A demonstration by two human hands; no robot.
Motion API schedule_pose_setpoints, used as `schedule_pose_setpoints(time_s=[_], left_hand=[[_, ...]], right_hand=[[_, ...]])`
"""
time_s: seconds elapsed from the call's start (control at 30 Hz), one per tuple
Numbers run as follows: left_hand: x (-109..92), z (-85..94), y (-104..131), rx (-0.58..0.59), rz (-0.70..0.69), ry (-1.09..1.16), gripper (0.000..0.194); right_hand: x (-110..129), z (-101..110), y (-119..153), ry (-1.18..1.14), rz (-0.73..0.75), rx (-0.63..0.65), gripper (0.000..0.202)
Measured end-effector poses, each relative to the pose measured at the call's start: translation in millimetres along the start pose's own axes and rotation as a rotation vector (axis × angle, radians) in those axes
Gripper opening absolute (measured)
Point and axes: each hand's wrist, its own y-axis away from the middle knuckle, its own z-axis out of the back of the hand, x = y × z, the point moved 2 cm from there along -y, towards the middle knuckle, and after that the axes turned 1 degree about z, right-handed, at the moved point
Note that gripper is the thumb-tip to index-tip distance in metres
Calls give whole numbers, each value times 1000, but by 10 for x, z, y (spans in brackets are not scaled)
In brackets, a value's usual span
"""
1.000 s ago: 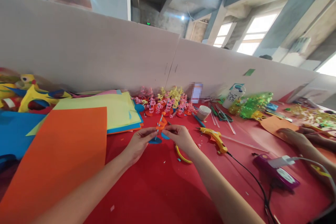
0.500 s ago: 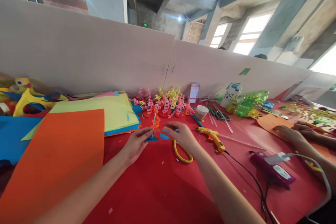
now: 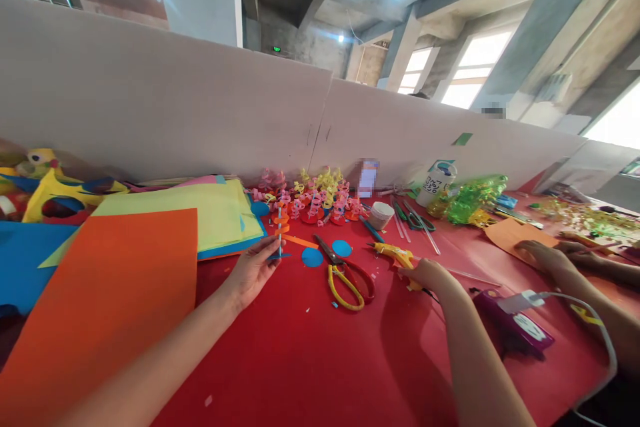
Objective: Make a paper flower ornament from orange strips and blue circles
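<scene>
My left hand pinches a thin pale stick that stands upright on a small blue disc. An orange paper strip coils round the stick, its loose tail trailing to the right over the table. My right hand has its fingers closed at the handle of a yellow hot glue gun, which lies on the table; the fingertips are partly hidden. Between my hands are two loose blue paper discs and a pair of scissors with one yellow and one red handle loop.
Paper sheets are stacked at left. Behind are pink and yellow curled-paper pieces, a white cup and green scissors. A purple power strip lies at right, near another person's hands.
My right hand has left the orange strip's side and moved right to the glue gun, uncovering the scissors and a blue disc. My left hand has shifted slightly left with the stick.
</scene>
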Motion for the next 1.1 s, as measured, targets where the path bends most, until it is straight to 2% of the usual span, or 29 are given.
schedule_pose_setpoints(time_s=[0.1, 0.2, 0.3, 0.37, 0.43, 0.5, 0.6, 0.7, 0.83, 1.1], left_hand=[[-10, 12, -9, -9, -1, 17, 13], [-20, 16, -19, -9, 0, 29, 13], [-27, 22, -32, -8, -6, 36, 14], [-31, 28, -38, -10, -12, 40, 15], [-37, 31, -41, -13, -14, 43, 14], [-45, 29, -40, -14, -14, 45, 14], [-54, 19, -34, -10, -10, 45, 14], [-55, 9, -24, -6, -6, 47, 14], [-52, -6, -12, -3, -3, 46, 13], [-47, -21, -6, 12, 4, 33, 12]], right_hand=[[8, 45, 15, -107, -168, 98, 30], [111, 164, 94, -279, -210, 122, 22], [389, 333, 200, -504, -133, 103, 22], [674, 435, 278, -805, 15, 85, 33], [966, 471, 361, -927, 73, 89, 38], [1235, 421, 443, -972, 110, 151, 40], [1537, 256, 553, -954, 189, 256, 42], [1711, 127, 626, -769, 298, 251, 37], [1830, 75, 676, -583, 352, 229, 29], [1931, 40, 722, -487, 410, 164, 25]])
